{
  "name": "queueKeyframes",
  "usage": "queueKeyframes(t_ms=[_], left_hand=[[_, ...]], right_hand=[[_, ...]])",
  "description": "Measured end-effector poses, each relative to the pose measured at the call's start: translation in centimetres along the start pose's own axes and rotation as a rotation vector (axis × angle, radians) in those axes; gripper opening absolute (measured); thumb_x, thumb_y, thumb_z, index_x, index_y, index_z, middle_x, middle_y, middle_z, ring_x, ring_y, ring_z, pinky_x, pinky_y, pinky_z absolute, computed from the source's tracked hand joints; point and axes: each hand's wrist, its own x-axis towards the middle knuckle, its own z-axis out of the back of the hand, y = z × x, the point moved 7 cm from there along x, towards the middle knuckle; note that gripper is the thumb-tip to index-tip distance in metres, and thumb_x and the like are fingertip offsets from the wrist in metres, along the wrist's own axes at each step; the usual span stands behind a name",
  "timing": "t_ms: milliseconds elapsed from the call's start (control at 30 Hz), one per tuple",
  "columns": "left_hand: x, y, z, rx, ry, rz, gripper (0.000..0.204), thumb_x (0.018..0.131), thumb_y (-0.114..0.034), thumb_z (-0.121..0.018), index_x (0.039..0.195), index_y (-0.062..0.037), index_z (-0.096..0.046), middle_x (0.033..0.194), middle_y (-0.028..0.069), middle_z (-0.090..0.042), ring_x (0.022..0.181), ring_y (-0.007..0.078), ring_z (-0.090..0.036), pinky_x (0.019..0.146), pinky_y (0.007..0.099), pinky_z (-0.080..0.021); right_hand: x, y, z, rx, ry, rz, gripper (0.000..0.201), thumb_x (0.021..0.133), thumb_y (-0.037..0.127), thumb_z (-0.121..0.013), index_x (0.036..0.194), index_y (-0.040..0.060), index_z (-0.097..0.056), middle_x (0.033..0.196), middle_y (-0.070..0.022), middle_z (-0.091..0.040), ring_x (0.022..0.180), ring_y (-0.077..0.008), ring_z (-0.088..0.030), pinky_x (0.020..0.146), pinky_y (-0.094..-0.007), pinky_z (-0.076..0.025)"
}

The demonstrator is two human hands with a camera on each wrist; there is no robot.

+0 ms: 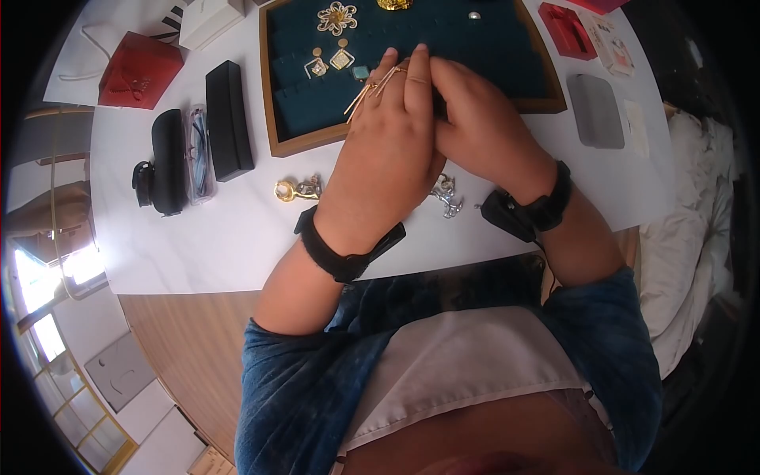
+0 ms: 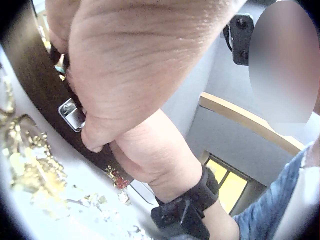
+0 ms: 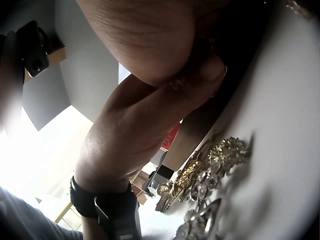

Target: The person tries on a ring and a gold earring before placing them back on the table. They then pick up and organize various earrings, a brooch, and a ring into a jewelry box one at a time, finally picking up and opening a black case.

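In the head view my left hand lies back up over the front of a wood-framed jewelry tray, its visible fingers straight. A gold piece of jewelry with thin bars lies across those fingers. Close against it on the right is my right hand, whose fingertips are mostly hidden by the left hand, so I cannot tell what they hold. Beyond the fingers, on dark green lining, are a pair of square drop earrings, a flower brooch and a small teal-stoned piece.
Gold jewelry and silver jewelry lie before the tray. Leftward are a black long box, a black hair claw and a red bag. A grey case and a red box lie right.
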Motion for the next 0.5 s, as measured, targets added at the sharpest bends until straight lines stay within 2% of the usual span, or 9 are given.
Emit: queueKeyframes(t_ms=[500], left_hand=[[-0.05, 0.03, 0.0, 0.002, 0.008, 0.003, 0.093, 0.083, -0.004, -0.079, 0.161, 0.0079, -0.032, 0.148, 0.0345, -0.054, 0.152, 0.0492, -0.042, 0.122, 0.0519, -0.04]], right_hand=[[-0.08, -0.06, 0.03, -0.015, -0.001, -0.001, 0.026, 0.089, 0.009, -0.072, 0.109, -0.0008, -0.058, 0.103, -0.0228, -0.069, 0.096, -0.0451, -0.068, 0.082, -0.051, -0.056]])
